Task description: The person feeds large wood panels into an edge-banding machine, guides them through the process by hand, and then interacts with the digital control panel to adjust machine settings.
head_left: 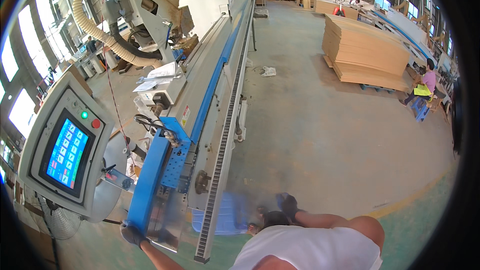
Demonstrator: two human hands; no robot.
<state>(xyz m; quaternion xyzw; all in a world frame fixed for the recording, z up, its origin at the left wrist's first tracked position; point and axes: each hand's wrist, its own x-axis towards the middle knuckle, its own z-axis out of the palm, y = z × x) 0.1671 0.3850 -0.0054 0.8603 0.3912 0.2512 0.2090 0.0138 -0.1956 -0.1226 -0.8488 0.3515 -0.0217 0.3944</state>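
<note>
While the floor [320, 135] of bare concrete takes up most of the view, a long edge-processing machine [210, 70] runs from the lower left up toward the far end of the hall, with a toothed feed track [222, 155] along its right side and a blue stripe above that. A ribbed beige extraction hose [95, 30] curves over its upper housing. To the right, well apart from the machine, a tall stack of brown boards [362, 52] stands on the floor; a seated person in a pink top [425, 84] is just beyond it.

At left, a grey control cabinet holds a lit blue touchscreen [67, 154], with a green button [84, 115] and a red button [95, 123] above it.

A blue metal arm [150, 177] slants down the near end of the machine. The gloved left hand [132, 233] is at the foot of this arm, fingers curled around its lower edge and gripping it.

The gloved right hand [288, 205] hangs low beside the machine, near a pale blue crate [222, 215] under the track; the picture is blurred there, and I cannot tell whether its fingers are open or closed, nor whether they touch anything.
</note>
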